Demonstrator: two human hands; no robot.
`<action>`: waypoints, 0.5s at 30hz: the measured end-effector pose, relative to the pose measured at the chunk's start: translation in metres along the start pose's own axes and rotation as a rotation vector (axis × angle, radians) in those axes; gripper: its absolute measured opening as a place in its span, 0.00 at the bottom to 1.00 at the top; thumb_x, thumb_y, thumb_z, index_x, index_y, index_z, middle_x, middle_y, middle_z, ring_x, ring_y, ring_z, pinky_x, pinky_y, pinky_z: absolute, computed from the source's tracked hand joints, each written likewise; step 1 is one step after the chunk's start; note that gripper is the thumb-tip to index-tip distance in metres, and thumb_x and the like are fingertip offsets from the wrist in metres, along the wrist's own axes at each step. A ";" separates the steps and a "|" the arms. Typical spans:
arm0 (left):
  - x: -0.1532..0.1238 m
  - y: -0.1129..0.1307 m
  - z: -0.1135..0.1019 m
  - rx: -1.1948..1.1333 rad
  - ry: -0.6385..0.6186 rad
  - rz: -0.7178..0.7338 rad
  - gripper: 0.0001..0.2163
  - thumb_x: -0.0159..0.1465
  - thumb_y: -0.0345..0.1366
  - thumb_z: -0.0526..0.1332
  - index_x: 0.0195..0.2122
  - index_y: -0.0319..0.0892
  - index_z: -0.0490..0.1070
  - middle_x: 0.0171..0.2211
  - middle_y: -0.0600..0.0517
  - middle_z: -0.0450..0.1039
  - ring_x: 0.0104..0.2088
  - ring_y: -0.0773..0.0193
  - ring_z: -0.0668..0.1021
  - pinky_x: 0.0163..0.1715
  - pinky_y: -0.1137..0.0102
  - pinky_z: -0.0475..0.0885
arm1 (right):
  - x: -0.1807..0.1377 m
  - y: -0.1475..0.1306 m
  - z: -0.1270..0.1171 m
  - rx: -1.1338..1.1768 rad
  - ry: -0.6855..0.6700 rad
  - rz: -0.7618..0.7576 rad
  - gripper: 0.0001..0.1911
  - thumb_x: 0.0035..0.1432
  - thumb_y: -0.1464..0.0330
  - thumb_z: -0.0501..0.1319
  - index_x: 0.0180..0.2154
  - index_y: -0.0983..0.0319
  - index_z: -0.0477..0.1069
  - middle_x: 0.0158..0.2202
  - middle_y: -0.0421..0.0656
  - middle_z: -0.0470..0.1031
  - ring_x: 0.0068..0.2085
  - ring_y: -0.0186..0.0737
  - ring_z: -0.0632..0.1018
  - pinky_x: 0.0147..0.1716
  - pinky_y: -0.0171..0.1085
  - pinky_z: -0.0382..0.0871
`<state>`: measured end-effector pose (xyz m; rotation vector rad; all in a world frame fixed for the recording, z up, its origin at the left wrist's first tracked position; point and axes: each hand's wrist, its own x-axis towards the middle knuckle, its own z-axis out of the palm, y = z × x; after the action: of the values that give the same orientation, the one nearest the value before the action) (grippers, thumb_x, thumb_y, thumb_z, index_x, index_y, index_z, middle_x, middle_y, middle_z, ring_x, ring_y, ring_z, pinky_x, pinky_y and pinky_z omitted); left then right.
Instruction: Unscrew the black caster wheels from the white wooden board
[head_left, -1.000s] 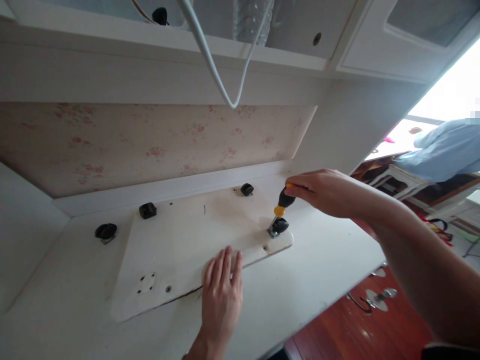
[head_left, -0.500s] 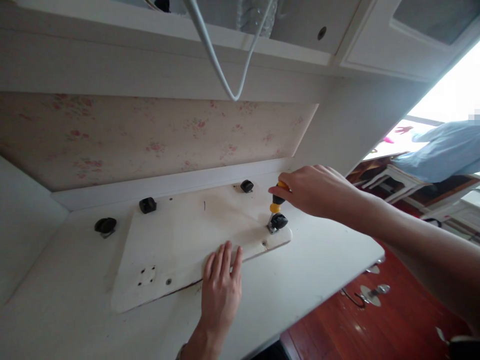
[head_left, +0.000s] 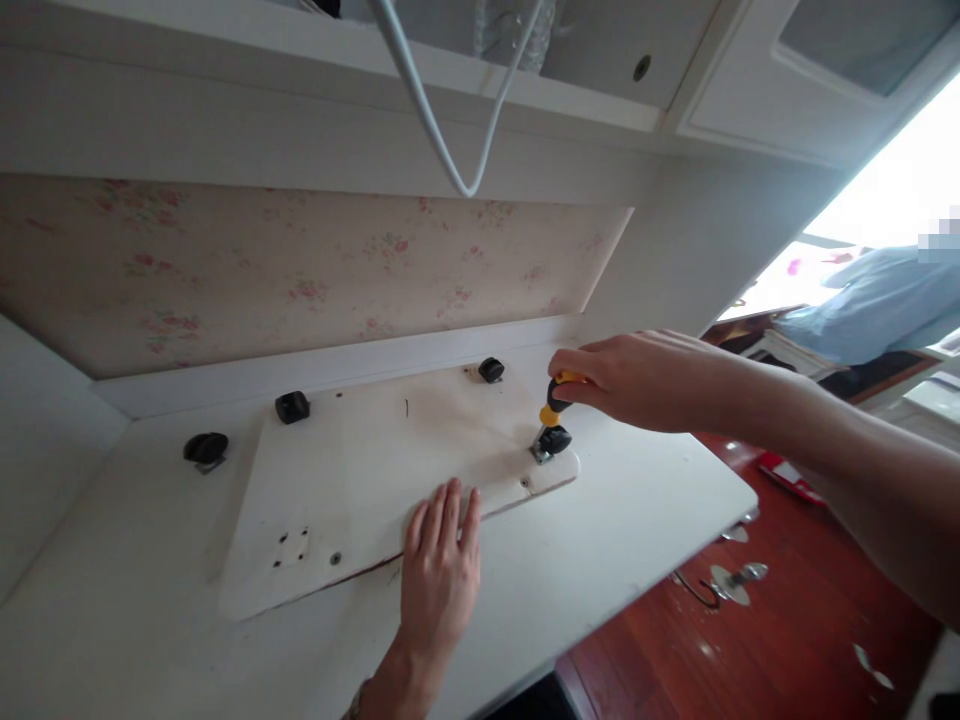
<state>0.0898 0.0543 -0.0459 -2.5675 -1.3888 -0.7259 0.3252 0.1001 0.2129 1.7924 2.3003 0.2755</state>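
Observation:
My right hand (head_left: 637, 380) is closed round a stubby screwdriver with a black and orange handle (head_left: 553, 396). Its tip stands on the metal bracket of a small black caster (head_left: 552, 442) at the right end of a white board (head_left: 360, 470). My left hand (head_left: 441, 565) lies flat with fingers spread on the board's near edge. The board rests on a white desk (head_left: 637, 520). Two more black casters (head_left: 292, 406) (head_left: 491, 369) sit at the board's far corners. A loose caster (head_left: 206, 448) lies on the desk to the left.
A floral panel (head_left: 300, 270) backs the desk under a white shelf, from which a white cable loop (head_left: 457, 130) hangs. The desk's right edge drops to a red wooden floor (head_left: 720, 640) with metal parts on it. A person in a blue top (head_left: 877, 305) is at the far right.
The view has shifted slightly. My right hand has turned a little on the screwdriver handle over the same caster. My left hand stays flat on the board.

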 end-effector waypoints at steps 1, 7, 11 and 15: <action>0.000 0.000 0.000 0.001 0.001 0.002 0.23 0.67 0.36 0.58 0.64 0.47 0.63 0.64 0.45 0.63 0.61 0.54 0.69 0.62 0.56 0.60 | 0.001 -0.003 0.000 -0.051 0.016 0.054 0.20 0.67 0.52 0.50 0.36 0.56 0.74 0.27 0.42 0.75 0.25 0.41 0.74 0.26 0.39 0.56; 0.000 -0.001 0.001 0.003 0.004 0.002 0.23 0.67 0.38 0.57 0.64 0.47 0.63 0.64 0.45 0.63 0.61 0.54 0.68 0.62 0.56 0.60 | 0.010 -0.002 0.007 -0.065 0.105 -0.007 0.18 0.68 0.59 0.52 0.31 0.60 0.72 0.24 0.43 0.73 0.24 0.38 0.72 0.25 0.38 0.54; -0.001 -0.001 0.001 0.007 0.001 -0.002 0.23 0.67 0.38 0.57 0.64 0.47 0.63 0.64 0.45 0.63 0.62 0.54 0.68 0.62 0.57 0.59 | 0.008 0.010 0.011 0.010 0.094 -0.230 0.09 0.66 0.68 0.53 0.40 0.59 0.73 0.32 0.43 0.75 0.27 0.36 0.73 0.26 0.38 0.56; -0.001 0.000 0.001 -0.003 0.009 0.000 0.24 0.67 0.37 0.57 0.64 0.47 0.62 0.64 0.45 0.63 0.62 0.54 0.68 0.63 0.57 0.59 | 0.006 0.012 0.006 0.045 0.062 -0.243 0.12 0.64 0.72 0.53 0.44 0.58 0.72 0.40 0.43 0.77 0.31 0.36 0.75 0.29 0.37 0.61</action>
<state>0.0892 0.0541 -0.0475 -2.5634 -1.3868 -0.7395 0.3372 0.1088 0.2101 1.5217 2.5553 0.2422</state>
